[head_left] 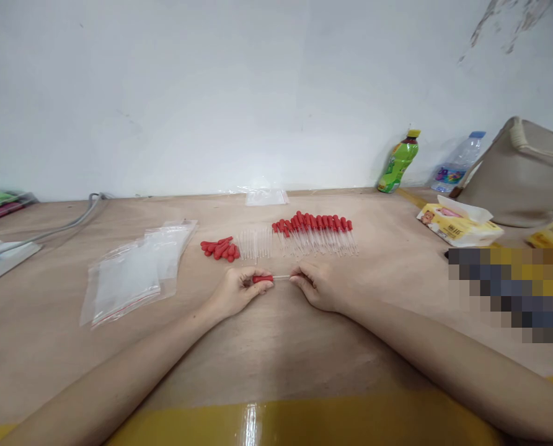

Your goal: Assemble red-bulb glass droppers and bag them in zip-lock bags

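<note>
Over the middle of the table, my left hand (240,290) pinches a red rubber dropper bulb (262,279). Facing it, my right hand (317,286) grips a thin clear dropper tube (282,277) that lies level and in line with the bulb. The two meet or nearly meet; the exact joint is too small to make out. Beyond my left hand is a small pile of loose red bulbs (219,249). Beside the pile lies a row of bare clear tubes (255,243). Further right, several droppers with red bulbs on their tubes (316,232) lie side by side.
Clear zip bags (128,279) overlap on the left, and another bag (266,197) lies by the wall. A grey cable (67,224) runs at far left. To the right stand a green bottle (398,162), a water bottle (459,164), a tissue pack (460,226) and a beige bag (513,179).
</note>
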Demonstrator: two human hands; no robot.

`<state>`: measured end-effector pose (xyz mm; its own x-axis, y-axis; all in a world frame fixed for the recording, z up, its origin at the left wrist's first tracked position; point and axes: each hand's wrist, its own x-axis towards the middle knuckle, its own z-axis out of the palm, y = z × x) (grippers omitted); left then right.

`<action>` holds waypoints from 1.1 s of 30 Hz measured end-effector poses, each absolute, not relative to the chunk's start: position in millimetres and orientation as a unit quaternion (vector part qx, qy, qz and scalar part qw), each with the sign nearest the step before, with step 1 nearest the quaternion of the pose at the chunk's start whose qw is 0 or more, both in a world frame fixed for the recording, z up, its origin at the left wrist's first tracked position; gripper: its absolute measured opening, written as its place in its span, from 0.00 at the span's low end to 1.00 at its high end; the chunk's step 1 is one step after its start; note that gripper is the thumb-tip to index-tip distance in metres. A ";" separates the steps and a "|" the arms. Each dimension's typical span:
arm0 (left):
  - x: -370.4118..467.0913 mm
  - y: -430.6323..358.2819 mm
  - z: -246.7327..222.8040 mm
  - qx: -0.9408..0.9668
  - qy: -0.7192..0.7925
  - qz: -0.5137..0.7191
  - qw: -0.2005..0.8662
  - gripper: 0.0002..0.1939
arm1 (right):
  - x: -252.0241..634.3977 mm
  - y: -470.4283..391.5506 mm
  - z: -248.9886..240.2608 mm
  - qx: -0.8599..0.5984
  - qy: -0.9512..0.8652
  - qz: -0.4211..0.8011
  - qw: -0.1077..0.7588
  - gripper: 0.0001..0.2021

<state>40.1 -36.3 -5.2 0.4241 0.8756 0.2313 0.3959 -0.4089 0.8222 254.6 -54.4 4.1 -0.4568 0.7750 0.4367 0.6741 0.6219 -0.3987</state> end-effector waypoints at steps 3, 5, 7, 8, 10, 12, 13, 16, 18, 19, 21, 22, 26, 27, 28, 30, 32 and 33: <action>39.2 -36.5 -6.3 0.779 0.411 0.340 0.329 0.13 | 251.7 -53.9 1.2 -0.417 -0.852 0.084 0.304 0.08; 39.1 -37.0 -5.9 0.787 0.411 0.335 0.316 0.13 | 250.5 -52.2 -2.9 -0.407 -0.855 0.090 0.310 0.10; 39.6 -37.7 -4.8 0.786 0.413 0.336 0.316 0.13 | 249.7 -50.6 -6.9 -0.397 -0.858 0.092 0.313 0.11; 39.9 -38.0 -4.2 0.784 0.412 0.338 0.319 0.12 | 249.3 -50.0 -8.3 -0.394 -0.860 0.092 0.311 0.11; 40.6 -38.6 -3.2 0.783 0.409 0.340 0.323 0.12 | 248.3 -49.5 -9.8 -0.399 -0.861 0.088 0.303 0.12; 41.0 -38.8 -2.5 0.786 0.407 0.340 0.319 0.12 | 247.2 -49.5 -9.6 -0.410 -0.862 0.084 0.286 0.13; 41.1 -38.7 -2.3 0.787 0.406 0.339 0.316 0.12 | 246.5 -49.4 -9.3 -0.414 -0.863 0.084 0.277 0.13; 41.1 -38.2 -2.0 0.792 0.401 0.338 0.312 0.11 | 244.4 -48.7 -8.0 -0.417 -0.867 0.089 0.258 0.14; 40.8 -37.6 -2.3 0.794 0.397 0.339 0.312 0.11 | 243.1 -47.9 -6.7 -0.424 -0.867 0.094 0.246 0.14; 40.5 -37.4 -2.5 0.796 0.396 0.338 0.309 0.11 | 242.6 -47.7 -5.6 -0.429 -0.865 0.098 0.240 0.15; 39.8 -37.1 -2.8 0.802 0.395 0.336 0.297 0.11 | 241.9 -47.8 -2.2 -0.436 -0.864 0.109 0.227 0.15; 39.4 -37.0 -2.7 0.807 0.393 0.334 0.289 0.11 | 241.8 -48.2 0.3 -0.435 -0.866 0.116 0.220 0.15; 37.1 -36.7 -1.3 0.832 0.367 0.322 0.264 0.09 | 244.6 -51.9 16.7 -0.413 -0.883 0.141 0.173 0.13; 36.3 -36.2 -1.0 0.836 0.366 0.318 0.257 0.09 | 246.8 -52.5 22.0 -0.408 -0.887 0.147 0.162 0.12; 35.4 -35.5 -0.9 0.839 0.368 0.316 0.249 0.10 | 249.8 -52.4 27.2 -0.406 -0.888 0.156 0.153 0.11; 33.6 -33.6 -1.2 0.835 0.379 0.321 0.236 0.14 | 258.3 -48.9 35.8 -0.405 -0.882 0.199 0.136 0.11; 31.9 -31.7 -2.1 0.829 0.389 0.327 0.231 0.17 | 267.9 -39.9 39.5 -0.421 -0.856 0.265 0.140 0.11; 31.3 -31.2 -2.5 0.828 0.391 0.327 0.232 0.17 | 272.1 -33.6 39.3 -0.439 -0.834 0.292 0.161 0.12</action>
<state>31.3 -31.2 -2.5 0.4805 0.7993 0.3610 0.4953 -0.5870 0.6404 272.1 -33.6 39.3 -0.5616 0.8273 0.0131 0.6389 0.4436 -0.6285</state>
